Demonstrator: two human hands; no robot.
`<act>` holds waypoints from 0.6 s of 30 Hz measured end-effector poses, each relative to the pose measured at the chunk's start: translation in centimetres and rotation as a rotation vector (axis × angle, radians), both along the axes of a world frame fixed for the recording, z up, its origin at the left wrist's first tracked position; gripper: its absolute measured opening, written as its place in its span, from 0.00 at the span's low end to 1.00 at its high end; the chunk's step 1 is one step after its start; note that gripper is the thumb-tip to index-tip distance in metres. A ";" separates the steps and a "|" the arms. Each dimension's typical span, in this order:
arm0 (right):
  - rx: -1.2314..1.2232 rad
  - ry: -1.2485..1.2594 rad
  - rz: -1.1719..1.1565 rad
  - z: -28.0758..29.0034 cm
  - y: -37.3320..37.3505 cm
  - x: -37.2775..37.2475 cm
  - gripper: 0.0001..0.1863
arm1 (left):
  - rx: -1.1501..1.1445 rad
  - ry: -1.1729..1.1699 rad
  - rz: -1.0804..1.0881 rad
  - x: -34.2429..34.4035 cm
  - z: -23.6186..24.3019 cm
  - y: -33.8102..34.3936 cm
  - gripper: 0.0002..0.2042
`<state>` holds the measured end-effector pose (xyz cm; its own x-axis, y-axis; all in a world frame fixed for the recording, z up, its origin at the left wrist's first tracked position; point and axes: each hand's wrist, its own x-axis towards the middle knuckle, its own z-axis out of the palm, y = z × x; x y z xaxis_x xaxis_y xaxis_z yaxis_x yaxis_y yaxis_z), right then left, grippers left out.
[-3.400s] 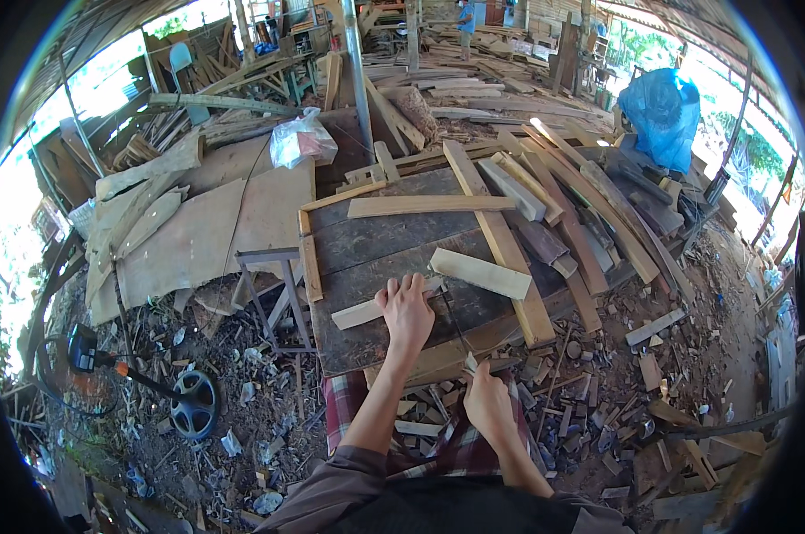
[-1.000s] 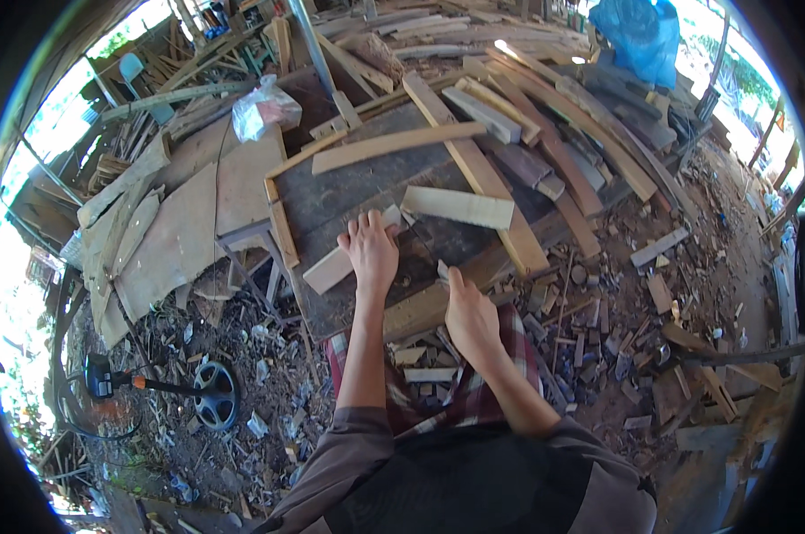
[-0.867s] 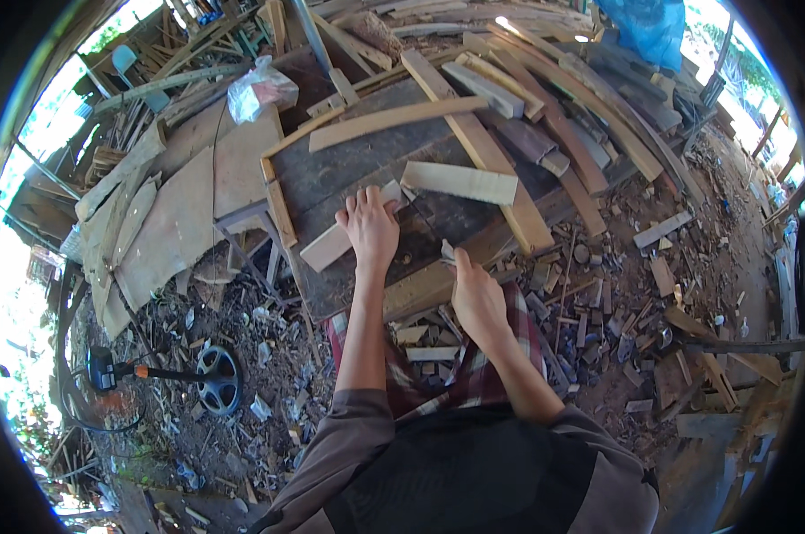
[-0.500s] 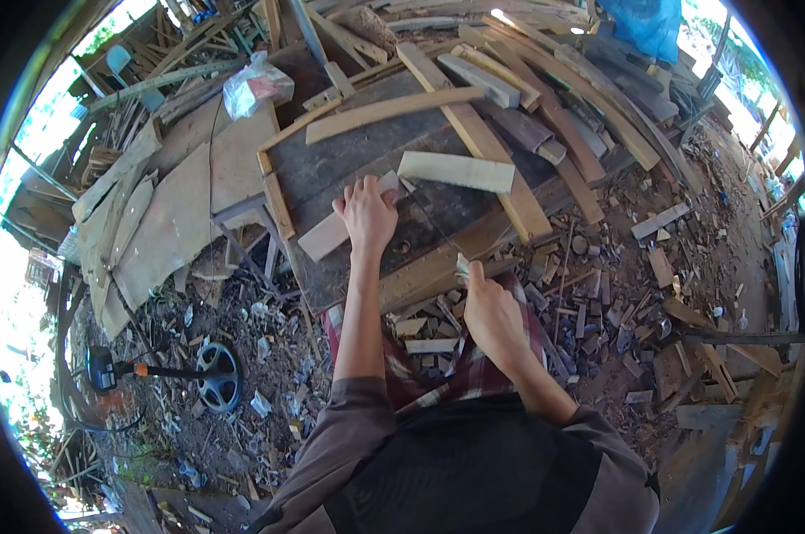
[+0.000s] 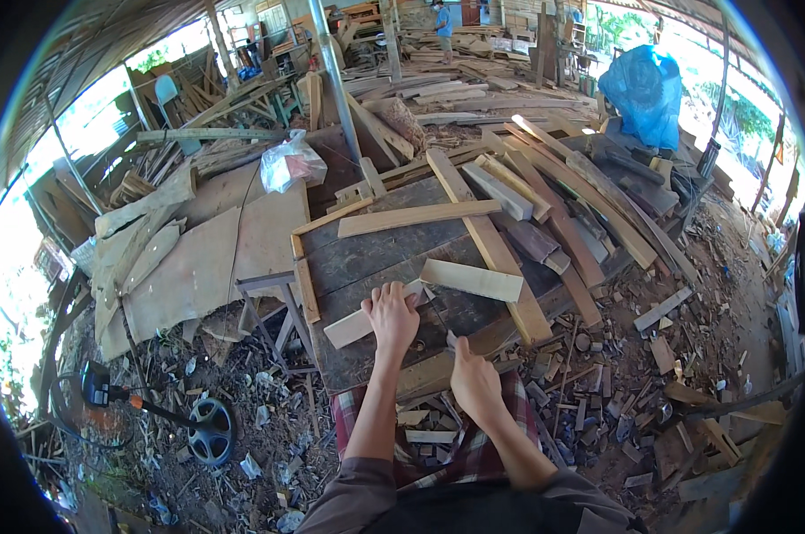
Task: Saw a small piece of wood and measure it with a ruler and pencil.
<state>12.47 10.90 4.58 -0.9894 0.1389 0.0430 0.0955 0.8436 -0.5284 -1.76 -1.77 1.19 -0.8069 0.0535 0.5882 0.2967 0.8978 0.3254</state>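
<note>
One pale board [image 5: 347, 331] partly hidden under left hand [image 5: 393, 320].

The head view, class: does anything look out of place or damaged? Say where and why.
Yes: offcuts litter the ground right of the dark worktop, as if dropped there. The thin sheet on the worktop's left looks damaged: its near edge is ragged.
</note>
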 end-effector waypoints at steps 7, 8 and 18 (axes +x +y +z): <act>-0.043 -0.100 -0.059 -0.3 0.5 1.5 0.15 | -0.016 0.009 -0.052 1.0 0.5 1.3 0.11; -0.026 -0.097 -0.054 -0.5 0.4 0.7 0.15 | -0.036 0.083 -0.038 1.5 0.4 1.6 0.10; -0.018 -0.058 -0.033 -0.3 0.2 0.0 0.12 | -0.006 -0.022 0.029 1.3 0.9 1.6 0.09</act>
<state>12.51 11.11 4.29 -0.9850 0.1716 -0.0171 0.1540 0.8301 -0.5359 -0.47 -0.20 2.07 -0.8211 0.0334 0.5698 0.2632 0.9080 0.3260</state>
